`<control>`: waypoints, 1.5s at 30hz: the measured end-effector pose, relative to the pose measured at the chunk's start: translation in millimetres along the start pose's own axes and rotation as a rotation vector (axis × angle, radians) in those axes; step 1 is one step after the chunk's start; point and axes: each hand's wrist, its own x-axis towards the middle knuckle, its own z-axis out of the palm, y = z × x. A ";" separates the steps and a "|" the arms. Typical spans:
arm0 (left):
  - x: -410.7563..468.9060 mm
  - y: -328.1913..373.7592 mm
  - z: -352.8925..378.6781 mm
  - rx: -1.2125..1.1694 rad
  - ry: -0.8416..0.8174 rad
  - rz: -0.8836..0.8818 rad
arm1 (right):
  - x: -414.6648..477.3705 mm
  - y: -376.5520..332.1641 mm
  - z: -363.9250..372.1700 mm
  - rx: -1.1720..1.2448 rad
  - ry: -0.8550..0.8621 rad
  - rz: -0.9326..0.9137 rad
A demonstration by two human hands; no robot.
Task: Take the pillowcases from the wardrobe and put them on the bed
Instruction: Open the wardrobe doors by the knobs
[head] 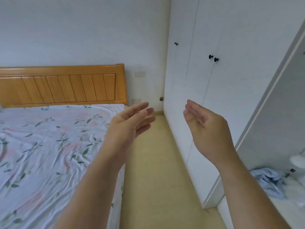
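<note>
Between the bed [49, 146] and the wardrobe [206, 88], I see both bare forearms raised over a strip of smooth, pale yellow floor [156, 162]. The left hand [127, 123] is open, its fingers straight and slightly spread, holding nothing. The right hand [206, 128] is open too, its fingers loosely together and gently bent, and it grips nothing. The palms face each other, well apart.

The bed's sheet is thin white cotton, creased, printed with pink blossoms and grey-green leaves. Behind it stands a glossy honey-coloured wooden headboard [62, 86] with slanted slats.

The wardrobe is flat matt white, its closed doors carrying small round black knobs [210, 56]. At the far right it stands open onto a white shelf [247, 210]. There a pale blue cloth [270, 180] lies crumpled in a soft heap, clear of both hands. I cannot tell whether it is a pillowcase. Just beyond it sits a rounded white object [298, 160], too blurred for me to name.
</note>
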 end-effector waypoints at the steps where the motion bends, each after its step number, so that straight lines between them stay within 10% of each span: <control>1: 15.8 -3.7 3.5 -0.049 0.009 -0.013 | 15.3 7.8 3.0 0.077 0.016 0.021; 21: 489.3 -56.8 19.7 -0.306 0.170 -0.205 | 457.6 175.4 135.0 0.368 0.041 0.279; 45: 1132.9 -130.2 60.1 -0.147 -0.095 -0.347 | 986.4 374.4 309.0 0.245 0.226 0.332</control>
